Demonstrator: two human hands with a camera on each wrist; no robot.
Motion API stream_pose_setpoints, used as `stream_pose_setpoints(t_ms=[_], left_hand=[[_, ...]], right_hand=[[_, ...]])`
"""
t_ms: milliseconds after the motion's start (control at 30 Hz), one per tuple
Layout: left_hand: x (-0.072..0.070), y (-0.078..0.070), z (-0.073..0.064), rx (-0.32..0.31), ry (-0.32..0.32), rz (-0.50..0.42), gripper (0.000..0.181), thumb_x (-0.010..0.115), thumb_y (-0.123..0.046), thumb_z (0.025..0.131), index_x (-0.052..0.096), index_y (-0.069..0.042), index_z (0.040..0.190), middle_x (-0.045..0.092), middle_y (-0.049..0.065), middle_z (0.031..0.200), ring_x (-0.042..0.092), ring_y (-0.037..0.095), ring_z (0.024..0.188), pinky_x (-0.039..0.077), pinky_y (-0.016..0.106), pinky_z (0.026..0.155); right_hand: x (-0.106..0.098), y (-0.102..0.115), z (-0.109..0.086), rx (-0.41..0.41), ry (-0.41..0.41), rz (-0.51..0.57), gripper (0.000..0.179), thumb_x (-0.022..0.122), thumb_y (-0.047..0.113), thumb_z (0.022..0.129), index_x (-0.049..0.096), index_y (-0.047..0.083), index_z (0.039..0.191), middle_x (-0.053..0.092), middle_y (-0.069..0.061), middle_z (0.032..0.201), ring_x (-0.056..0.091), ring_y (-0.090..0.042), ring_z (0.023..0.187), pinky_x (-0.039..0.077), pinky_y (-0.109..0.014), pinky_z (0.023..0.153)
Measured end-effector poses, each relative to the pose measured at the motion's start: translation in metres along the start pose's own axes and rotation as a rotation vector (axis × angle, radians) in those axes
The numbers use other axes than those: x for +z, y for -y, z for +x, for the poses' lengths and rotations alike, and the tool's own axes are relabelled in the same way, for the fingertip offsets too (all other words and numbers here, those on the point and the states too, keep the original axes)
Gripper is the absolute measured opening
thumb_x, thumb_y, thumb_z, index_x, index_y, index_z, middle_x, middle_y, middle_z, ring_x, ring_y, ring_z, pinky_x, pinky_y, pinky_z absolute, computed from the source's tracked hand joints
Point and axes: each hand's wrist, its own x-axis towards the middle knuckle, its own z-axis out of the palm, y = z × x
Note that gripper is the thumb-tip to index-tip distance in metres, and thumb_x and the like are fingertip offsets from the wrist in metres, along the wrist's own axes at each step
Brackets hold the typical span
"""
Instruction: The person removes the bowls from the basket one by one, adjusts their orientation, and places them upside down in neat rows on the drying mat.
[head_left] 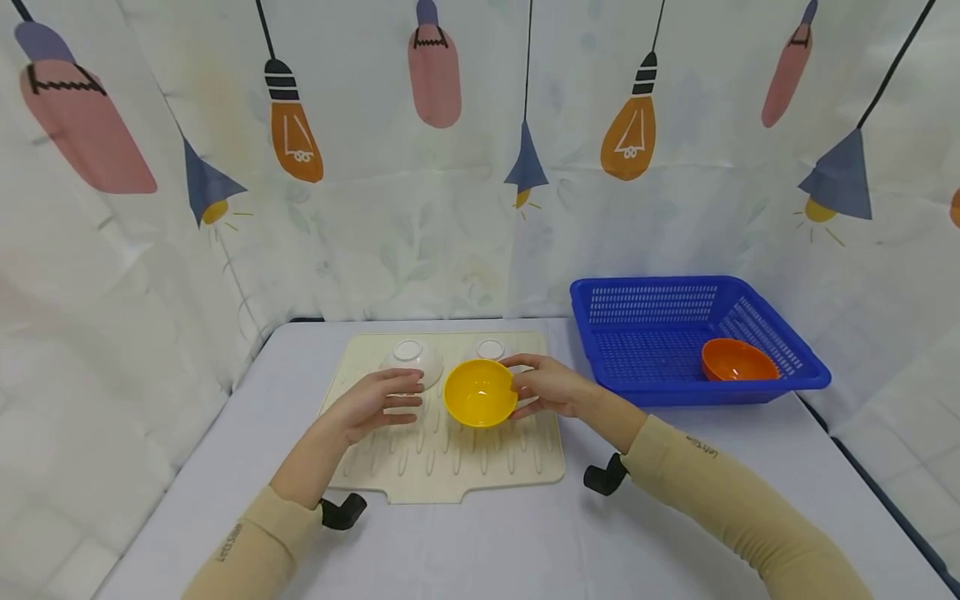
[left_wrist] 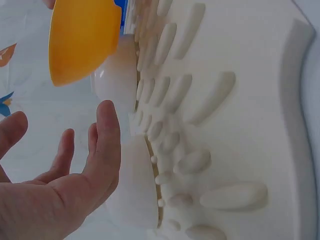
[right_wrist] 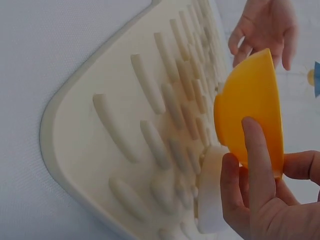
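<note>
My right hand (head_left: pixel 551 386) grips a yellow bowl (head_left: pixel 480 396) by its right side, thumb at the rim and fingers against the outer wall, as the right wrist view shows. The bowl is held above a cream drying mat (head_left: pixel 442 458) with raised ridges. To the left of the bowl, my left hand (head_left: pixel 375 406) has its fingers extended and touches nothing. Two white bowls lie upside down on the mat's far part: a left one (head_left: pixel 408 354) behind my left hand, and a right one (head_left: pixel 491 348) partly hidden by the yellow bowl.
A blue plastic basket (head_left: pixel 637 387) stands at the back right of the white-covered table (head_left: pixel 517 550). Inside its right end sits an orange bowl (head_left: pixel 738 360). A patterned curtain (head_left: pixel 465 250) hangs behind the table.
</note>
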Motion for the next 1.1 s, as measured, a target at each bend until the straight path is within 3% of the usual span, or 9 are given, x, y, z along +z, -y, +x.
stream_pose_setpoints(t_ms=[167,333,733,900,1100], left_hand=[[0.014,-0.002,0.004,-0.029,0.040,-0.035,0.057,0.052,-0.021,0.108,0.032,0.003,0.156,0.039,0.031,0.151,0.047,0.049,0.134,0.055,0.049,0.095],[0.024,-0.002,0.010,-0.051,0.044,-0.046,0.060,0.054,-0.030,0.108,0.034,0.001,0.155,0.048,0.030,0.145,0.060,0.044,0.122,0.056,0.050,0.093],[0.030,0.005,0.021,-0.057,0.074,-0.143,0.057,0.048,-0.037,0.109,0.038,-0.002,0.153,0.043,0.031,0.147,0.064,0.041,0.113,0.057,0.052,0.090],[0.033,0.007,0.025,-0.024,0.109,-0.155,0.052,0.045,-0.032,0.111,0.037,-0.001,0.153,0.048,0.028,0.145,0.066,0.038,0.111,0.055,0.051,0.093],[0.033,0.011,0.027,-0.010,0.100,-0.148,0.048,0.044,-0.028,0.112,0.037,-0.003,0.152,0.054,0.025,0.137,0.068,0.035,0.107,0.055,0.051,0.094]], right_hand=[[0.001,-0.001,0.002,-0.001,0.001,0.008,0.051,0.061,0.001,0.094,0.054,0.008,0.144,0.065,-0.019,0.121,0.071,-0.031,0.096,0.062,-0.046,0.076],[0.004,-0.002,0.002,0.009,-0.012,0.007,0.051,0.060,0.001,0.094,0.054,0.008,0.145,0.065,-0.020,0.122,0.071,-0.031,0.096,0.062,-0.045,0.076],[0.008,-0.003,0.001,0.015,-0.021,0.013,0.052,0.059,0.000,0.093,0.054,0.009,0.145,0.064,-0.020,0.125,0.071,-0.032,0.098,0.062,-0.045,0.076],[0.008,-0.001,0.002,0.017,-0.017,0.021,0.053,0.059,-0.001,0.093,0.054,0.009,0.145,0.063,-0.020,0.127,0.071,-0.032,0.099,0.062,-0.046,0.076],[0.008,0.000,0.003,0.025,-0.018,0.019,0.053,0.059,0.000,0.094,0.053,0.009,0.146,0.063,-0.020,0.126,0.071,-0.032,0.099,0.062,-0.045,0.077]])
